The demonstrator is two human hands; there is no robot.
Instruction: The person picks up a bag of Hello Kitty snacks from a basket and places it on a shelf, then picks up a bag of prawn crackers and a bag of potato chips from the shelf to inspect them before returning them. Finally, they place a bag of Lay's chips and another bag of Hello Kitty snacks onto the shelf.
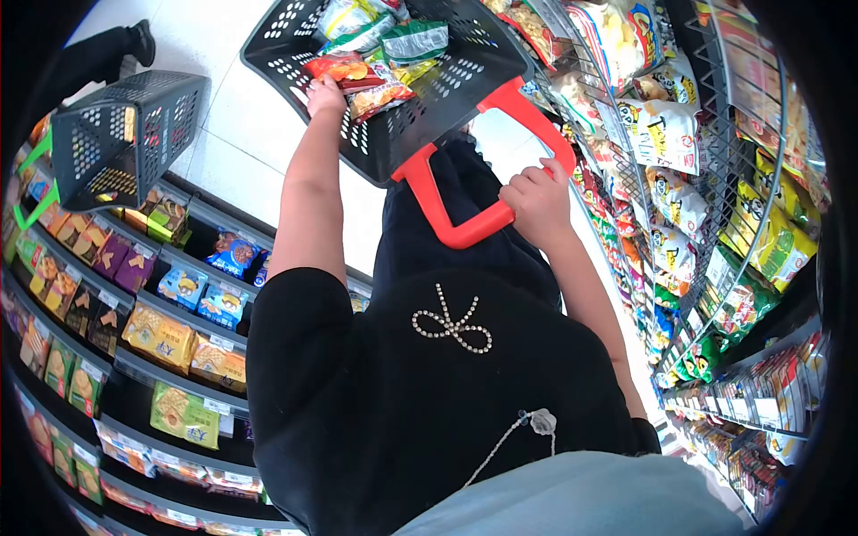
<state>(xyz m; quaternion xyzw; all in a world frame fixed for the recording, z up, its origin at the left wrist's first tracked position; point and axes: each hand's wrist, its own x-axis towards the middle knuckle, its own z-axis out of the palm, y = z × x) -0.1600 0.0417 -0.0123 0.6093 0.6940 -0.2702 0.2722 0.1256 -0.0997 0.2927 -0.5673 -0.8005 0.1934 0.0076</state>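
In the upper centre, a shiny red-orange packet (338, 66) lies crosswise at the nearer left hand's (327, 96) fingertips — pinch unclear — inside a black perforated plastic basket (402, 147), while the right hand (541, 207) wraps its red handle (433, 201).

Straight ahead, a basket (420, 134) with snack packets (366, 85) heaped inside, toward its far left part; handle (460, 234) on the near side. Below and beyond, floor tiles (237, 80). To the left, tiers of shelves (179, 295) with packages (159, 335) in rows; past the upper end of these, a second basket (130, 134), near a person's shoe (141, 43). Along the right, wire racks (617, 116) with bags (661, 134) in stacked tiers.
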